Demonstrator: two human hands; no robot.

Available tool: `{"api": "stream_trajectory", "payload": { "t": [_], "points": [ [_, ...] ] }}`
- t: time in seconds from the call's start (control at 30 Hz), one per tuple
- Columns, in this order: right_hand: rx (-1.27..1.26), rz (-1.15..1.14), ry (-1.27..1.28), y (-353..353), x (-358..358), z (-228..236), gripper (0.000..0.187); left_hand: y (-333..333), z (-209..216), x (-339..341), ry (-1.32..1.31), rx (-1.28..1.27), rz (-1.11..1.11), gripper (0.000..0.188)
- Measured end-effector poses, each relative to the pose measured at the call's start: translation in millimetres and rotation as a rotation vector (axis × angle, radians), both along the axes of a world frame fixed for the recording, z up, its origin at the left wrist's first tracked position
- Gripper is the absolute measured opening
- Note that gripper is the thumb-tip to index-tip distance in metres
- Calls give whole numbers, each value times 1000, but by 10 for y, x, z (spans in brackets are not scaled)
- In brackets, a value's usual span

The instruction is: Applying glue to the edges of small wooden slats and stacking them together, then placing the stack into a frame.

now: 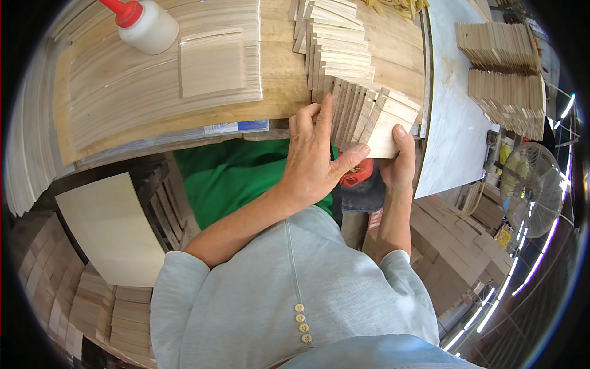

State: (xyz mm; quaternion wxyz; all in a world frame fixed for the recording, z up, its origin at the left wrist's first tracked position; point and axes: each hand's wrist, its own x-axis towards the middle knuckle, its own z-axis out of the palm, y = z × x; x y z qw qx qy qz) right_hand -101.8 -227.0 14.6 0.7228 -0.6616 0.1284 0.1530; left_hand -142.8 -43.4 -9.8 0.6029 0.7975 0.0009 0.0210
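Observation:
A bundle of thin wooden panels (351, 114) overhangs the front edge of the wooden worktable, with both hands on it. My left hand (310, 150) is at the bundle's left side, index finger stretched along the edges and thumb at the near corner of the front pieces. My right hand (399, 157) grips the nearest pale panel (388, 129), its thumb on the face and its other fingers hidden beneath. Grooves run across the panels near their far ends. Behind the bundle, a leaning row of similar panels (339, 46) fans away across the table.
On the worktable (283, 92), a white bottle with a red nozzle (147, 27) stands by overlapping wood sheets (123, 80). Upright panel stacks (504, 74) sit on a pale surface (452, 111) at right. A fan (531, 187), stacked wood blocks (448, 240) and a leaning board (110, 227) surround me.

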Motion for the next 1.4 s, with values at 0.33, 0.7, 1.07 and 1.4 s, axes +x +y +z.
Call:
{"api": "stream_trajectory", "payload": {
  "t": [0.33, 0.7, 1.07, 1.4],
  "points": [
    [-37, -13, 7, 59, 48, 2, 58, 1, -86, 18, 45, -51, 5, 92],
    [80, -172, -53, -131, -71, 119, 65, -147, 239, 67, 58, -74, -103, 90],
    [101, -191, -157, -674, 848, 273, 51, -852, 305, 1067, -63, -111, -62, 91],
    [-32, -97, -63, -787, 2013, 56, 50, -1054, 279, 2213, 438, -148, -46, 87]
  ]
}}
